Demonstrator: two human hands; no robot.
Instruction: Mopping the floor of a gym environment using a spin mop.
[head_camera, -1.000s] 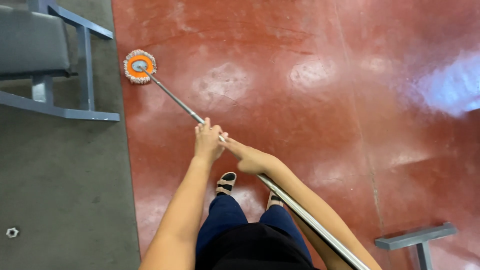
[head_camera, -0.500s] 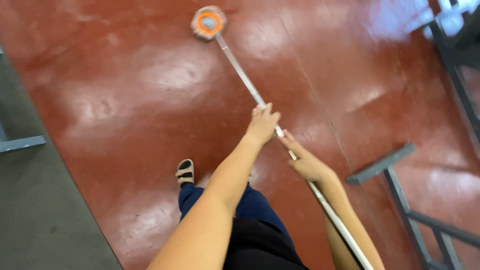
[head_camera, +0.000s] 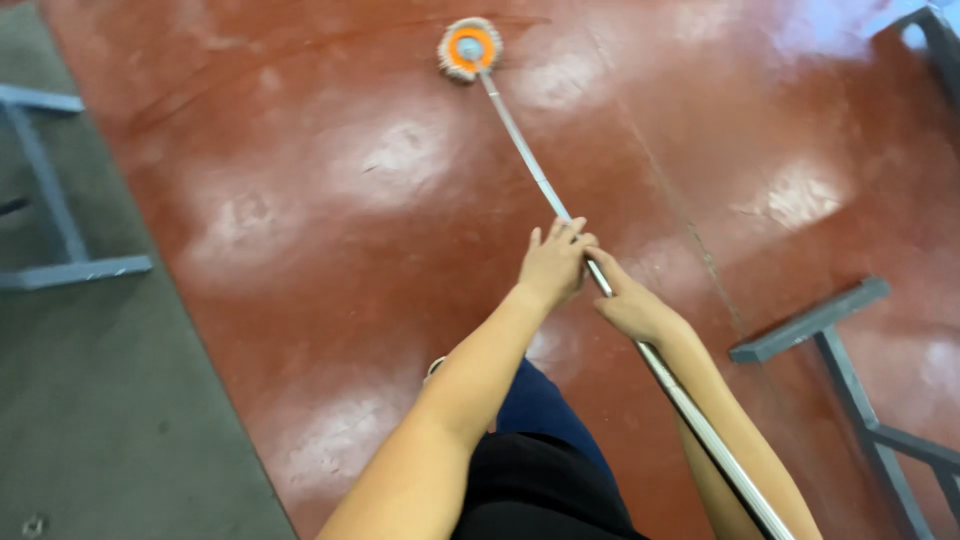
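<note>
A round mop head (head_camera: 469, 49), orange in the middle with a pale fringe, rests on the red floor (head_camera: 330, 230) near the top of the view. Its long metal handle (head_camera: 525, 160) runs down and to the right, passing under my arms to the bottom edge. My left hand (head_camera: 553, 262) grips the handle higher up. Just below it, my right hand (head_camera: 630, 306) is closed around the same handle. My dark trousers show at the bottom.
A grey metal frame (head_camera: 60, 240) stands at the left on a dark grey floor strip (head_camera: 110, 400). Another grey metal frame foot (head_camera: 812, 320) lies at the right, close to my right arm. More frame shows at the top right corner.
The view has swung: the mop head shifted from the upper left, by the grey strip, out onto the red floor toward the top centre. Both hands kept their hold on the handle.
</note>
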